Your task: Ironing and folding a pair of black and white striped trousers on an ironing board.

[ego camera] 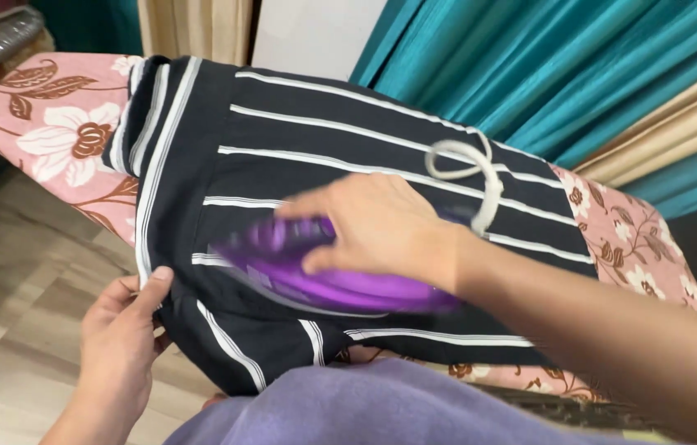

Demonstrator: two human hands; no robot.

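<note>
Iron (340, 284) under right hand (373, 227), on garment (348, 140).

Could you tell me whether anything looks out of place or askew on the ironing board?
Nothing looks damaged or spilled. The white drawstring lies looped on the striped garment near the purple iron, and the garment's lower edge hangs off the ironing board.

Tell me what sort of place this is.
Probably a room in a home. A floral-covered ironing board stands on a wood-look floor, teal and beige curtains hang behind, and the right hand grips a purple iron on striped dark fabric.
</note>
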